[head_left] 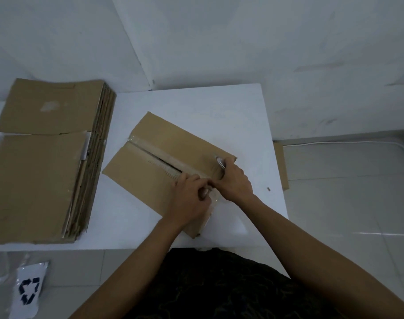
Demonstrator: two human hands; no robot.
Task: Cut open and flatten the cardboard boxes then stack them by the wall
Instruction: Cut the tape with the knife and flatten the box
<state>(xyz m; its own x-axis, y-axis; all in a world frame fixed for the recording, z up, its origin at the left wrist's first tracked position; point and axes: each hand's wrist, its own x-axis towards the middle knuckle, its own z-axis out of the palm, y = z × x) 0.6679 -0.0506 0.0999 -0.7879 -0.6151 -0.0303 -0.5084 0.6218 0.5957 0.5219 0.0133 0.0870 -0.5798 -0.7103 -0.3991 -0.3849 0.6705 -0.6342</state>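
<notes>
The right grip (233, 180) was closed round a cutter (220, 162) at the seam of the cardboard box (150, 143), which lay mid-surface. The left grip (191, 196) curled its fingers (202, 192) at the tape (214, 199) just beside it, pinching or pressing I could not tell. With the two so near, a slipping blade might nick the left fingers or run off the seam. Beyond lay the white surface (219, 107), a stack of flattened boxes (42, 169) at left near the wall (242, 42), and tiled floor (346, 203).

One cardboard box (150, 139) lies flat on the white table (219, 104), its taped centre seam partly slit. The right grip (234, 180) holds a blurred metallic tool (220, 161) at the seam. The left grip (190, 196) pinches the seam just beside it. A flattened stack (35, 180) lies at table left.
</notes>
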